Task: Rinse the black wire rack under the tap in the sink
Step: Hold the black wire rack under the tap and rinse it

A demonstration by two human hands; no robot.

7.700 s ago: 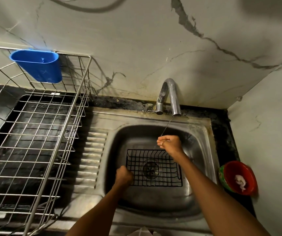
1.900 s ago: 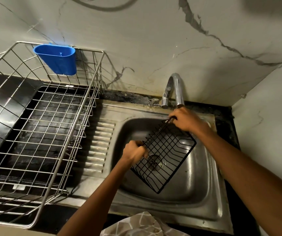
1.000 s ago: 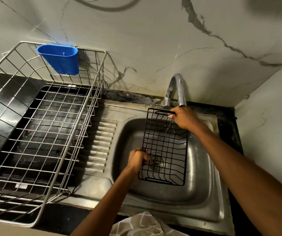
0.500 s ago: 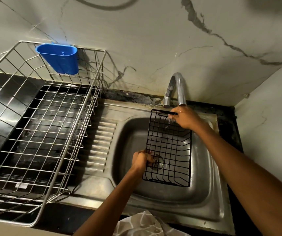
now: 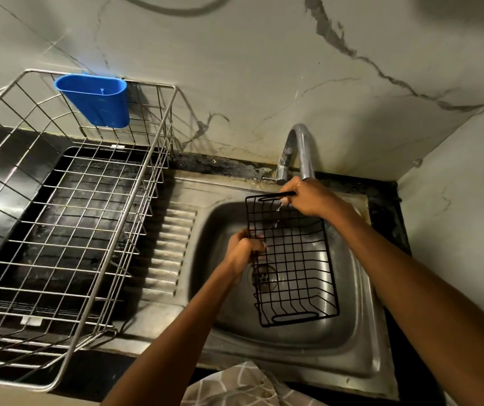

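Observation:
The black wire rack (image 5: 296, 268) is held lengthwise above the steel sink (image 5: 360, 341), with its far end up under the chrome tap (image 5: 303, 150). My right hand (image 5: 308, 199) grips the handle at that far end, just below the spout. My left hand (image 5: 242, 253) grips the rack's left side wall about midway along. A thin stream of water runs off my right hand onto the rack's wires. The sink drain (image 5: 264, 278) shows through the grid.
A large steel wire dish basket (image 5: 68, 218) stands on the black counter to the left, with a blue plastic holder (image 5: 96, 98) hooked on its back rim. The ribbed drainboard (image 5: 167, 250) lies between basket and sink. A patterned cloth (image 5: 235, 388) sits at the near edge.
The rack was lifted off the sink floor and turned lengthwise under the tap. In the last half second my left hand slid up its left side and the near end swung right.

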